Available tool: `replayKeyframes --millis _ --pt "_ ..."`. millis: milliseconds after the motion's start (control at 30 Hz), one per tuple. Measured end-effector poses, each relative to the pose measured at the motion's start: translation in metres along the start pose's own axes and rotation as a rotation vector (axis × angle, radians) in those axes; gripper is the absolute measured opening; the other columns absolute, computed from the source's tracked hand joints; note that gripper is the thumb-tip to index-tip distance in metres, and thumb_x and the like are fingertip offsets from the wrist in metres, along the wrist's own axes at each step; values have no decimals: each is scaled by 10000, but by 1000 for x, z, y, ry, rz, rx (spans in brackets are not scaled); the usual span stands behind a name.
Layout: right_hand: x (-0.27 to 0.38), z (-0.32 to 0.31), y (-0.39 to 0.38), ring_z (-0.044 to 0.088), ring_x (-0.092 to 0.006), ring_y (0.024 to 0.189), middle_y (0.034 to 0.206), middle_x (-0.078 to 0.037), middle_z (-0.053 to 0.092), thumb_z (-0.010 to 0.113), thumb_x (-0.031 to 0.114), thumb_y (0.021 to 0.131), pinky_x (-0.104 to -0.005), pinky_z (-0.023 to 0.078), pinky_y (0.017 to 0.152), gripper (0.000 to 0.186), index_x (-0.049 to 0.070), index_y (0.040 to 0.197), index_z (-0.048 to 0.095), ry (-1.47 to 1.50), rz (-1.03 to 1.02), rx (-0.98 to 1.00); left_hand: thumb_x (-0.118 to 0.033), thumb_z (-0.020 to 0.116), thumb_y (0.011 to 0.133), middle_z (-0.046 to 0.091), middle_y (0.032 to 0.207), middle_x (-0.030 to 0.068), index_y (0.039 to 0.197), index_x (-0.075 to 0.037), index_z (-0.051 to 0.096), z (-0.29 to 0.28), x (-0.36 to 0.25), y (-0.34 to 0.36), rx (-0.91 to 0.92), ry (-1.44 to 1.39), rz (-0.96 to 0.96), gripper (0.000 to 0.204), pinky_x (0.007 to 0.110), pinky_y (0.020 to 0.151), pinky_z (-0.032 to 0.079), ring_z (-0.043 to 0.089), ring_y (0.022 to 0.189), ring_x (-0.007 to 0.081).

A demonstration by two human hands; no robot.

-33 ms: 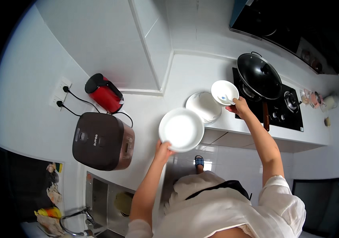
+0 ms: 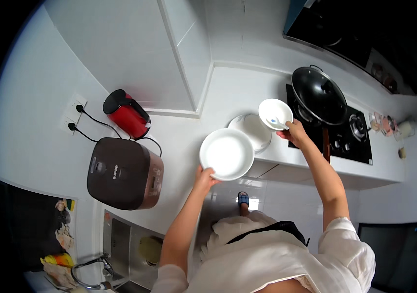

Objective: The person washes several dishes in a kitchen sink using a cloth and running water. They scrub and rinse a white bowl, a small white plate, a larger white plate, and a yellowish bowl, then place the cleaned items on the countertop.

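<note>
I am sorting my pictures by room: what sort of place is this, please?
Most likely a home kitchen: a black gas hob, a steel sink and a red kettle are in view.

Head-worn fisheye view, upright, facing steeply down past the wearer's torso [image 2: 272, 254], worktop [image 2: 238, 93] near below.

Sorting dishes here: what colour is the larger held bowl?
The larger bowl is white; head view shows it.

Left hand [image 2: 204, 180] grips, thumb [image 2: 207, 172] uppermost; right hand [image 2: 294, 132] grips, fingers [image 2: 283, 135] seemingly curled beneath.
</note>
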State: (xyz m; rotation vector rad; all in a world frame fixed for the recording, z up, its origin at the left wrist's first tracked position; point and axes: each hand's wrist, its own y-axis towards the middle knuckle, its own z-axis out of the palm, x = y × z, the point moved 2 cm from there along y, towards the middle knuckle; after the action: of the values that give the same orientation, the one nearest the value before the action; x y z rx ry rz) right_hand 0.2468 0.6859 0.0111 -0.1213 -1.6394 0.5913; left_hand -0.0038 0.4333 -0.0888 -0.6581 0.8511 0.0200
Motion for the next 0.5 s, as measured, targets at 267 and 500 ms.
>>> replayKeyframes --millis 267,500 --pt "-4 21 30 634 -193 624 924 -193 584 408 80 860 -244 543 507 381 -57 1207 331 -11 157 252 10 455 686 456 1085 218 1206 -37 284 101 17 113 -70 -2 -72 548 477 709 525 572 884 369" --pt "-28 38 68 616 -168 538 784 -179 607 407 63 840 -228 516 414 396 -70 1200 308 -251 262 322 22 461 689 447 1116 205 1206 -64 287 120 29 138 -106 -41 -101 552 459 710 538 573 911 371"
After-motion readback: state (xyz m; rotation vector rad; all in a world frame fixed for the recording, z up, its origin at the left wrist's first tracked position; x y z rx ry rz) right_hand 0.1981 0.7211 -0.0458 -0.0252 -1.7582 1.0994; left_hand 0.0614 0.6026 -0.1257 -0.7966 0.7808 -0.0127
